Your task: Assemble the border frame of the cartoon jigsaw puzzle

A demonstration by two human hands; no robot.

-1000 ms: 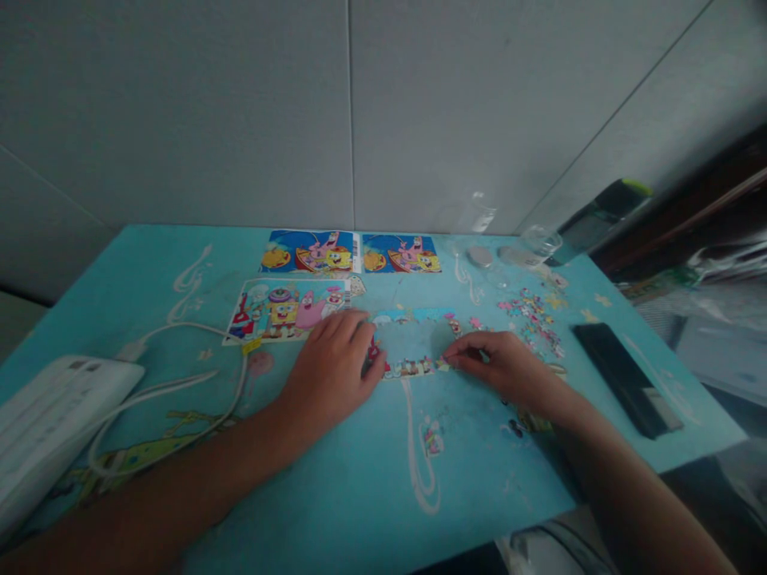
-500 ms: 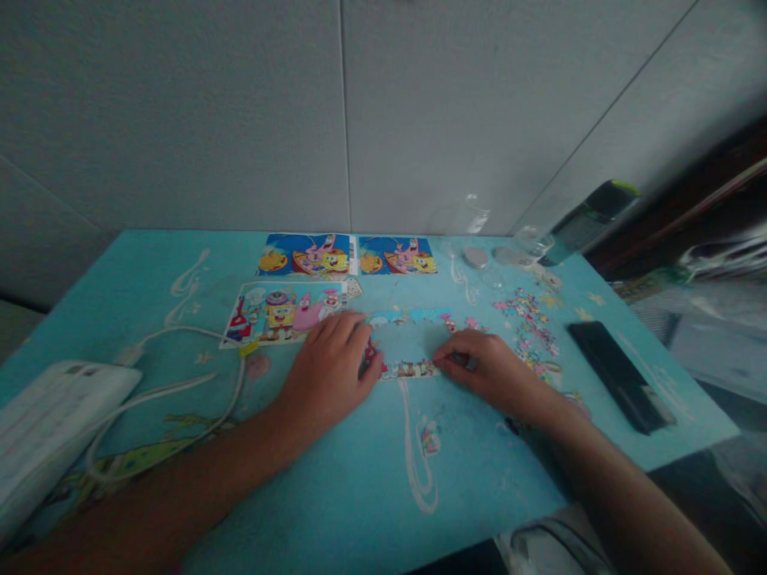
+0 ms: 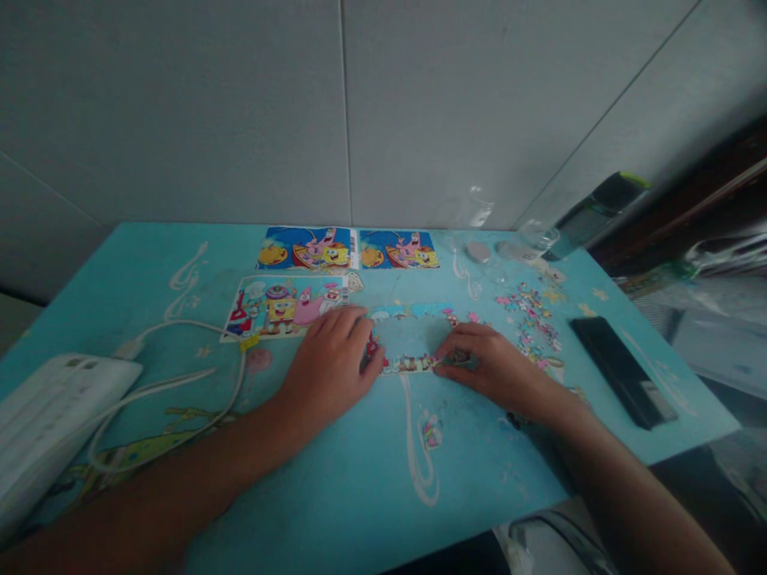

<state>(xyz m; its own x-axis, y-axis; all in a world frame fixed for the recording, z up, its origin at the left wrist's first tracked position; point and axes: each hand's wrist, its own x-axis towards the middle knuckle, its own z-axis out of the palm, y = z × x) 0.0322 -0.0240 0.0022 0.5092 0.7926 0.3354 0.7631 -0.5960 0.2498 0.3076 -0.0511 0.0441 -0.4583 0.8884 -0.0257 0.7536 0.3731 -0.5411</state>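
Observation:
A partly joined jigsaw border (image 3: 411,365) lies on the blue table, with a bottom row, a top row and a left side of small pieces. My left hand (image 3: 335,351) rests palm down over its left side, fingers stretched out and thumb near the lower left corner. At the right end of the bottom row, my right hand (image 3: 479,359) has thumb and forefinger pinched on a small puzzle piece (image 3: 436,362), mostly hidden by the fingertips. Just left of the border is a cartoon picture card (image 3: 281,307), partly behind my left hand.
Loose puzzle pieces (image 3: 533,315) are heaped at the right, beside a dark oblong case (image 3: 623,371). Two blue picture cards (image 3: 308,247) lie near the wall. Clear jars (image 3: 479,209) and a dark bottle (image 3: 596,216) stand at back right. A white device (image 3: 65,423) with a cable is at left.
The view has shifted slightly. My right fingertips stay at the end of the bottom row with barely any movement, and my left hand keeps its place.

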